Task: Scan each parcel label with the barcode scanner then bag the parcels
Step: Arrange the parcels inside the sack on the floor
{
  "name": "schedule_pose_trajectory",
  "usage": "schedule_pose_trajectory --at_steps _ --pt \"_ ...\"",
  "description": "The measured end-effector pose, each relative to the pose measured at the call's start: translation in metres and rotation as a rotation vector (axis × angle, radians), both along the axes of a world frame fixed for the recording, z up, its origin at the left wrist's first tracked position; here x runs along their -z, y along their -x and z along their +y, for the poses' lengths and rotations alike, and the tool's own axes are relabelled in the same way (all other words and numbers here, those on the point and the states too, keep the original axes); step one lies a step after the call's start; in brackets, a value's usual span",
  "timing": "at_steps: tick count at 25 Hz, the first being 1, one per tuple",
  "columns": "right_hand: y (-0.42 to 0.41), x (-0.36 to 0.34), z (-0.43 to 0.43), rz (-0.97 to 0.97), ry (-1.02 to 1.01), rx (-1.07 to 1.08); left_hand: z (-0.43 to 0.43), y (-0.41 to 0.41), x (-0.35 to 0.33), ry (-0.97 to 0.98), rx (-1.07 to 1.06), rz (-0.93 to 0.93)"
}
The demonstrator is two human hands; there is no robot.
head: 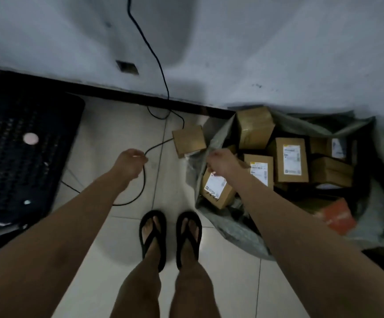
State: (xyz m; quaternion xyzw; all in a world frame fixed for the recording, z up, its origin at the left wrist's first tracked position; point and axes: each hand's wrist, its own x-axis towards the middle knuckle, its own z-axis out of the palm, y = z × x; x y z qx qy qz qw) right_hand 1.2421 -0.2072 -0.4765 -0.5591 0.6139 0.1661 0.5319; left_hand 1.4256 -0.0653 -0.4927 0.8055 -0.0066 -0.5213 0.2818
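A large grey plastic bag (230,228) lies open on the floor at the right, holding several brown cardboard parcels (291,159) with white labels. One more parcel (188,140) sits on the tiles just outside the bag's left edge. My right hand (221,160) pinches the bag's left rim above a labelled parcel (216,189). My left hand (129,162) holds a thin black cable (140,191) that loops over the floor. No barcode scanner is visible.
A black perforated crate (25,157) stands at the left. The cable (149,49) runs up the grey wall (278,53) behind. My feet in black sandals (170,237) stand on pale tiles (117,134). An orange item (338,216) lies in the bag's near right.
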Motion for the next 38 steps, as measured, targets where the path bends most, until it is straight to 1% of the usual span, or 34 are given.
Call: schedule_pose_trajectory --at_steps 2,7,9,11,13,14,16,18,20,22,24,26,29,31,32,33,34,35,36,37,38 --pt "-0.016 0.061 -0.019 0.006 0.05 -0.001 -0.018 -0.003 0.068 0.008 0.009 0.017" --pt "-0.029 0.195 -0.067 -0.038 0.208 0.005 -0.06 0.009 0.201 0.047 0.01 0.115" --pt "-0.031 0.231 -0.075 -0.038 0.185 0.002 -0.081 0.019 0.241 0.062 -0.02 0.153" --pt "-0.036 0.249 -0.072 -0.068 0.14 0.018 -0.097 0.028 0.256 0.071 -0.044 0.172" --pt "-0.041 0.241 -0.062 -0.134 0.138 0.038 -0.104 0.039 0.241 0.131 -0.082 0.135" --pt "-0.042 0.225 -0.058 -0.171 0.141 0.071 -0.104 0.042 0.224 0.163 -0.126 0.107" --pt "-0.038 0.18 -0.056 -0.287 0.119 0.241 -0.101 0.044 0.179 0.234 -0.195 0.037" --pt "-0.024 0.122 -0.057 -0.413 0.107 0.374 -0.098 0.048 0.122 0.287 -0.24 0.02" --pt "-0.01 0.065 -0.061 -0.5 0.117 0.374 -0.102 0.056 0.065 0.351 -0.248 0.023" --pt "0.007 0.016 -0.074 -0.539 0.192 0.343 -0.114 0.067 0.012 0.438 -0.209 0.024" --pt "0.039 -0.028 -0.089 -0.518 0.339 0.324 -0.132 0.087 -0.032 0.506 -0.148 0.074" --pt "0.084 -0.049 -0.102 -0.446 0.501 0.322 -0.157 0.119 -0.049 0.482 -0.04 0.188" --pt "0.159 -0.022 -0.11 -0.209 0.653 0.365 -0.183 0.186 -0.022 0.322 0.107 0.39" --pt "0.202 0.021 -0.104 -0.076 0.681 0.371 -0.193 0.231 0.015 0.239 0.275 0.434" --pt "0.218 0.046 -0.098 -0.007 0.657 0.319 -0.195 0.247 0.036 0.221 0.382 0.419" --pt "0.231 0.07 -0.09 0.079 0.591 0.229 -0.197 0.257 0.058 0.219 0.452 0.374" --pt "0.24 0.094 -0.081 0.177 0.486 0.117 -0.199 0.26 0.078 0.246 0.481 0.275" --pt "0.244 0.112 -0.071 0.272 0.378 0.01 -0.201 0.256 0.096 0.281 0.473 0.126" --pt "0.246 0.129 -0.063 0.348 0.326 -0.084 -0.202 0.245 0.119 0.309 0.454 -0.07" --pt "0.245 0.141 -0.058 0.411 0.33 -0.177 -0.201 0.227 0.141 0.258 0.451 -0.266" --pt "0.243 0.15 -0.056 0.446 0.378 -0.248 -0.198 0.21 0.159 0.151 0.463 -0.424"
